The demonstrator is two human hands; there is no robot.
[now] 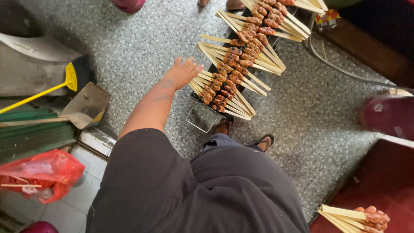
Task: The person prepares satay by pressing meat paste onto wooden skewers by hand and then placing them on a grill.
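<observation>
Speckled grey floor (142, 56), grill (202, 113) of skewers (224, 86), left hand (183, 72) open above

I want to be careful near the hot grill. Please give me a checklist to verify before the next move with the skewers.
1. Left hand free to take skewers: ok, open and empty, fingers spread beside the nearest bundle.
2. Left hand touching the sticks: cannot tell; it hovers at their ends.
3. Right hand load secure: ok, its grip is closed on a bundle of meat skewers.
4. Skewers on the grill arranged: ok, fanned bundles along the narrow grill.
5. Feet away from the grill: not ok, one sandalled foot is at its near end.
</observation>
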